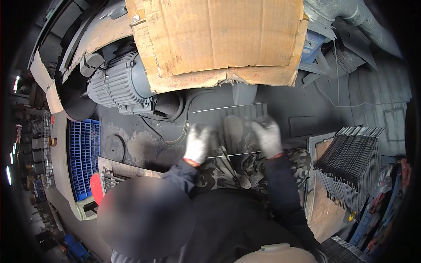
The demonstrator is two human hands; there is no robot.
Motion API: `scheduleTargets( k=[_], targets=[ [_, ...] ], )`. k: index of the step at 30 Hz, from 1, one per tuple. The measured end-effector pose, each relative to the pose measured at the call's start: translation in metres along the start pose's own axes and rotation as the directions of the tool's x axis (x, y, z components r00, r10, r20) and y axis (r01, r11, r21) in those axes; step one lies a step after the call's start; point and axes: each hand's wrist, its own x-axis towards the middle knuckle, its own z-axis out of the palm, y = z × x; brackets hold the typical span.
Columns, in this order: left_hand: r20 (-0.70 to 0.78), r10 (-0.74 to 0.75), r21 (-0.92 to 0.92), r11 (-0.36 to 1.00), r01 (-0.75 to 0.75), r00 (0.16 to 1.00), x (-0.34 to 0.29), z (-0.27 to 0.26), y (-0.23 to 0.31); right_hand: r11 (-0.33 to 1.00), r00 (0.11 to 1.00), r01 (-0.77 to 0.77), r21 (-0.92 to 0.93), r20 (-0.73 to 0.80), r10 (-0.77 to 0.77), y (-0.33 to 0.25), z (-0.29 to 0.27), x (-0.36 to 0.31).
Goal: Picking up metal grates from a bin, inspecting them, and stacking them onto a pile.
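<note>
My left hand (199,142), in a white glove with grey fingers, grips the left side of a thin rectangular metal frame (232,154). Opposite it, my right hand (267,136), gloved the same way, closes on the frame's right side. Both sets of fingers are smeared by motion. Held level above my lap, the frame has thin bright near and far edges. A shoe and camouflage trousers (298,164) show through and below it. On my right stands a tall stack of similar thin metal frames (351,168).
Ahead, a large cardboard sheet (219,39) overhangs the work area. A grey electric motor (120,81) sits at the far left, above a blue plastic crate (83,153). A board (322,199) lies beside the stack. A blurred round patch covers the lower left.
</note>
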Motion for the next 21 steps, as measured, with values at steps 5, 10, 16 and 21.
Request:
scheduleTargets(
  k=[5, 10, 16, 21],
  targets=[
    [-0.010, -0.008, -0.004, 1.000, 0.008, 1.000, 0.024, -0.015, -0.015, 0.999, 0.993, -0.022, 0.030, -0.112, 0.025, 0.003, 0.011, -0.006],
    [0.132, -0.015, -0.063, 0.998, 0.023, 0.991, 0.025, 0.076, -0.015, 0.997, 0.980, -0.019, -0.074, -0.201, 0.003, -0.029, -0.073, -0.017],
    [-0.008, -0.275, -0.249, 0.932, 0.265, 0.961, 0.015, 0.009, 0.027, 0.959, 0.990, -0.142, -0.243, -0.011, 0.144, -0.005, -0.036, 0.011],
    [0.240, -0.320, -0.275, 0.883, 0.380, 0.916, 0.030, -0.038, 0.043, 0.968, 0.957, -0.249, -0.042, 0.141, 0.253, -0.004, -0.016, 0.020]
  ],
)
